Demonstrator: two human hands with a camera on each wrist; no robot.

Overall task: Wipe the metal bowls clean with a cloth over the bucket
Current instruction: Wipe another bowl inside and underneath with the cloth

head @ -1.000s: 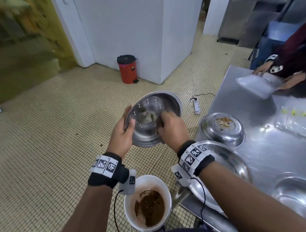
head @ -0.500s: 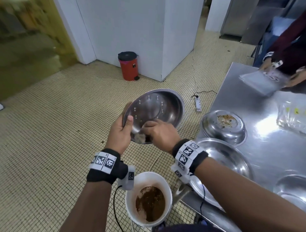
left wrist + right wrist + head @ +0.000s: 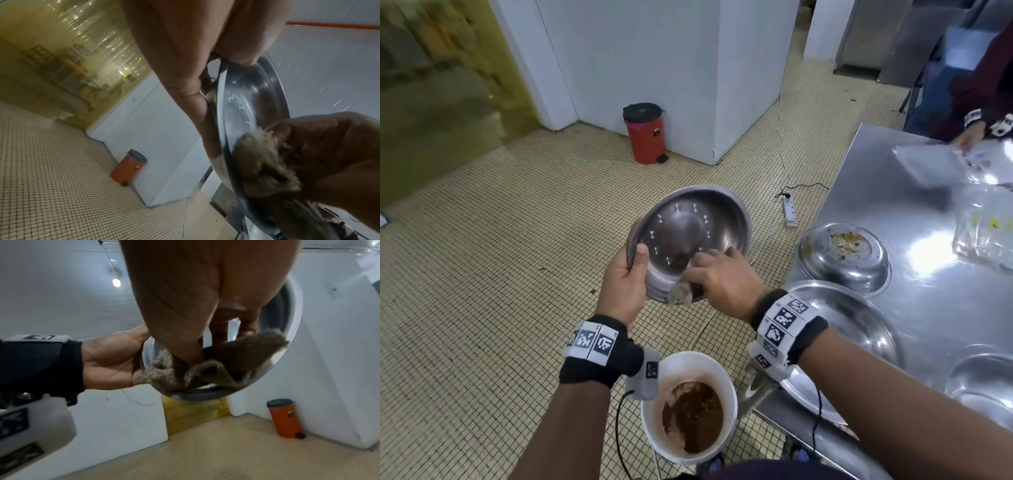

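Bowl tilted in left hand | right hand pinched cloth at lower rim | risk: scraps missing bucket, bowl held forward of it

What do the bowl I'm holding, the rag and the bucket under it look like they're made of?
The bowl looks like polished stainless steel: it mirrors a ring of ceiling lights. The rag, gripped by the right hand, looks like coarse woven or terry cloth, grey-brown, with a fuzzy frayed edge. The bucket looks like white plastic, matte and opaque, though the pictures leave that open. The left hand grips the bowl's rim.
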